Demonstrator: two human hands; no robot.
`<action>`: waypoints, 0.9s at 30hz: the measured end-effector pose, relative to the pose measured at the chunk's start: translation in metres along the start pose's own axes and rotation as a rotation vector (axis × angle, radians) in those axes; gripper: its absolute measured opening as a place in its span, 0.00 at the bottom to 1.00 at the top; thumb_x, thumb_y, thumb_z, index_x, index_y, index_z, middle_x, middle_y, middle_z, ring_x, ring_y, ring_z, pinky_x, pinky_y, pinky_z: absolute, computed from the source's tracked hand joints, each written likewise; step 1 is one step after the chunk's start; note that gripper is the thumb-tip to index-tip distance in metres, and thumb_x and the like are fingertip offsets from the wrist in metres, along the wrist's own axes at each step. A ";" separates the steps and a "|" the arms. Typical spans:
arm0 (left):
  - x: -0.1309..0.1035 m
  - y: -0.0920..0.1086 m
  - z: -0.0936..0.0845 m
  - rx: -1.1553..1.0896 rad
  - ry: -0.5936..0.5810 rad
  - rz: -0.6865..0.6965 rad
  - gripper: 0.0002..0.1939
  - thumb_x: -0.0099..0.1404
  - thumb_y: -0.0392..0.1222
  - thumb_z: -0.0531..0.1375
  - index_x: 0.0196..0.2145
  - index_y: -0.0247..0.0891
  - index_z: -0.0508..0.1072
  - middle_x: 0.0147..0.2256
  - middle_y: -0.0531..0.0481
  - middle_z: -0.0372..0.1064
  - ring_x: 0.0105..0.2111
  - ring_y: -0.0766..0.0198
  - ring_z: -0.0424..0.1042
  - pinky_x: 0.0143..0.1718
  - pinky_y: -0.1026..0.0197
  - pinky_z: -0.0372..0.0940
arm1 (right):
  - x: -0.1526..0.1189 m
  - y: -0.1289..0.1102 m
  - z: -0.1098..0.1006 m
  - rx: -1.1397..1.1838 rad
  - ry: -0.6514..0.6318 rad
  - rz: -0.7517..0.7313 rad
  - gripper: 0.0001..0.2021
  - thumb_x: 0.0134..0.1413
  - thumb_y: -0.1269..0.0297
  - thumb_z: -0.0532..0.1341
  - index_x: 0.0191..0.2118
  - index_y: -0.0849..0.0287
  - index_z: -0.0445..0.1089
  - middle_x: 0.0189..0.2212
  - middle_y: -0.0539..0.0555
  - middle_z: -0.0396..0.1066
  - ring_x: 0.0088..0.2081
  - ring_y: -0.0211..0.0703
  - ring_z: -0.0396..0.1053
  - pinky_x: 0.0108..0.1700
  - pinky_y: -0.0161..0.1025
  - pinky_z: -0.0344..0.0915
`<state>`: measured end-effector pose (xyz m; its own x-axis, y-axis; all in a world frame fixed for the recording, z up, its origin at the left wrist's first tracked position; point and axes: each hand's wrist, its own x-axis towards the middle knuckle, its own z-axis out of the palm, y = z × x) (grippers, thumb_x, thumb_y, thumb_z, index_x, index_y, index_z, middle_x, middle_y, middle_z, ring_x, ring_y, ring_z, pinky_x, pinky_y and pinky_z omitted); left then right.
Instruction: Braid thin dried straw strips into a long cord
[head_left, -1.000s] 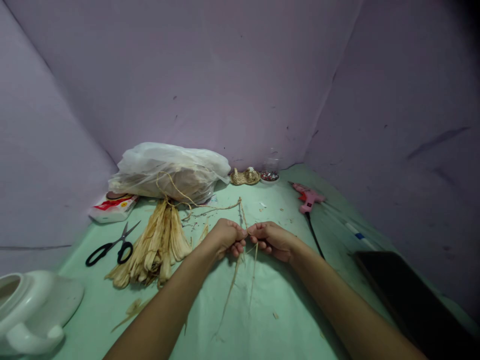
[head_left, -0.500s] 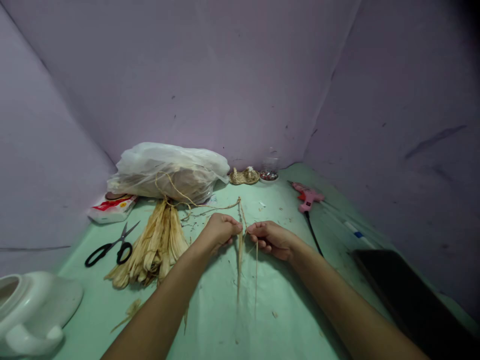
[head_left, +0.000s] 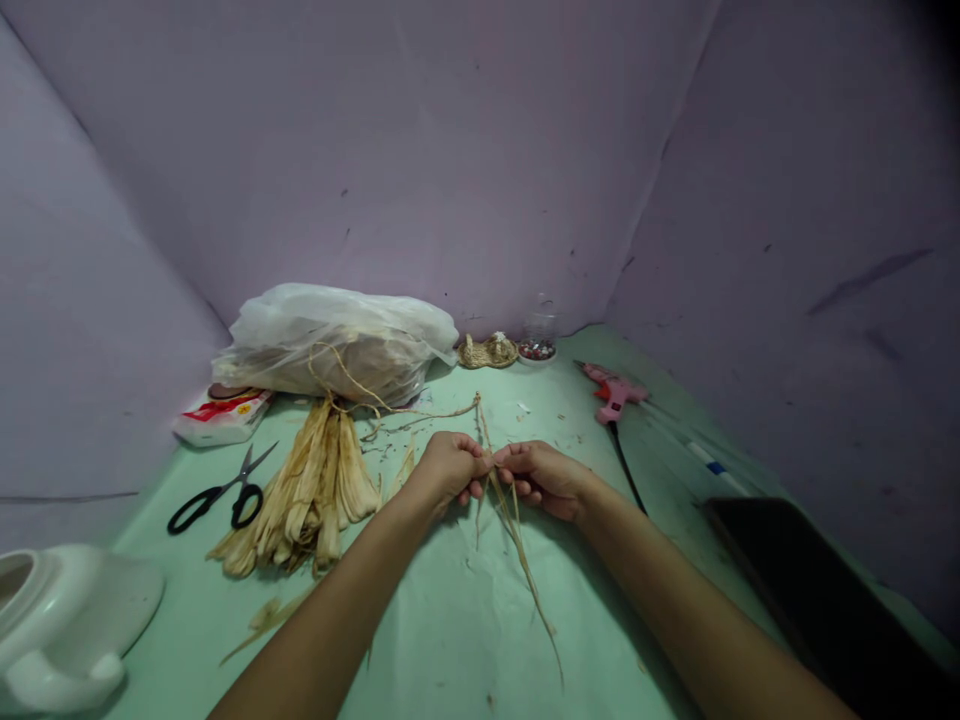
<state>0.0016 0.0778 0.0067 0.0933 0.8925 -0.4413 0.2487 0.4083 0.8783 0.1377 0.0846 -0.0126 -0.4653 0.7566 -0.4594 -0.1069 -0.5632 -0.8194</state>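
Observation:
My left hand [head_left: 452,470] pinches dried fibre strands [head_left: 527,570] near the middle of the view. Right beside it, its fingertips almost touching the left ones, my right hand [head_left: 541,476] pinches the same strands. Loose strand ends hang below both hands, the longest slanting down to the right. Above the hands, a thin twisted cord [head_left: 484,420] runs up to a small point on the table, and from there a strand leads left toward a bundle of dried husk strips [head_left: 319,490]. Fine detail between the fingertips is too small to tell.
Black-handled scissors [head_left: 225,492] lie left of the bundle. Behind are a filled plastic bag [head_left: 345,340], a red-white pack [head_left: 225,417], a woven piece [head_left: 487,351] and a jar [head_left: 538,345]. A pink glue gun [head_left: 615,394] and dark flat object [head_left: 810,590] are right; white ceramic [head_left: 75,625] is left.
My left hand has moved slightly right, up against my right hand. The hanging strands have swung from straight down to a slant toward the lower right.

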 end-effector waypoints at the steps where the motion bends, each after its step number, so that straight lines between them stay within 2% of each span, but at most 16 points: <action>1: 0.000 0.000 0.000 -0.005 -0.010 -0.009 0.04 0.51 0.31 0.56 0.22 0.34 0.62 0.08 0.58 0.55 0.08 0.73 0.51 0.09 0.70 0.44 | 0.000 0.000 0.000 0.000 -0.002 -0.004 0.03 0.38 0.75 0.54 0.20 0.65 0.61 0.12 0.45 0.56 0.11 0.23 0.46 0.10 0.23 0.38; 6: 0.001 -0.001 -0.001 -0.063 -0.087 -0.043 0.04 0.52 0.32 0.56 0.21 0.32 0.63 0.12 0.56 0.59 0.10 0.74 0.55 0.09 0.71 0.46 | 0.000 -0.001 0.000 -0.002 -0.009 -0.008 0.02 0.38 0.74 0.55 0.20 0.65 0.62 0.12 0.44 0.55 0.11 0.23 0.46 0.10 0.23 0.38; 12: 0.004 -0.003 0.000 -0.140 -0.137 -0.055 0.04 0.50 0.32 0.57 0.22 0.32 0.63 0.18 0.53 0.65 0.10 0.76 0.55 0.09 0.71 0.47 | 0.001 0.000 -0.002 -0.004 -0.027 -0.013 0.01 0.38 0.74 0.56 0.22 0.65 0.63 0.13 0.44 0.56 0.11 0.23 0.46 0.10 0.23 0.38; 17: 0.005 -0.003 -0.007 0.116 -0.113 -0.013 0.03 0.50 0.34 0.55 0.21 0.33 0.64 0.12 0.57 0.55 0.10 0.75 0.52 0.11 0.71 0.47 | 0.000 0.000 0.000 -0.025 0.014 -0.007 0.03 0.39 0.76 0.54 0.20 0.65 0.62 0.12 0.44 0.56 0.11 0.23 0.46 0.10 0.23 0.39; 21: 0.008 -0.003 -0.022 0.303 -0.044 0.004 0.01 0.46 0.33 0.56 0.20 0.34 0.65 0.09 0.58 0.52 0.10 0.73 0.51 0.12 0.70 0.44 | -0.001 -0.002 0.002 -0.033 0.089 0.003 0.03 0.41 0.77 0.53 0.24 0.64 0.62 0.14 0.45 0.58 0.10 0.23 0.48 0.10 0.23 0.40; 25: 0.010 -0.003 -0.036 0.489 0.013 0.021 0.04 0.39 0.28 0.56 0.14 0.33 0.65 0.09 0.55 0.52 0.11 0.71 0.52 0.15 0.68 0.45 | -0.001 -0.002 0.003 -0.040 0.108 0.015 0.04 0.42 0.77 0.53 0.24 0.64 0.61 0.14 0.45 0.59 0.10 0.23 0.48 0.10 0.23 0.39; 27: 0.009 -0.002 -0.038 0.569 0.081 0.064 0.05 0.37 0.26 0.56 0.13 0.32 0.67 0.12 0.52 0.57 0.15 0.68 0.57 0.17 0.67 0.48 | -0.001 -0.002 0.003 -0.045 0.107 0.017 0.04 0.42 0.77 0.53 0.23 0.64 0.61 0.14 0.45 0.59 0.10 0.23 0.48 0.10 0.23 0.40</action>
<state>-0.0346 0.0922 0.0081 0.0573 0.9330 -0.3552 0.7265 0.2051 0.6559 0.1356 0.0838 -0.0090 -0.3696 0.7797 -0.5055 -0.0594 -0.5627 -0.8245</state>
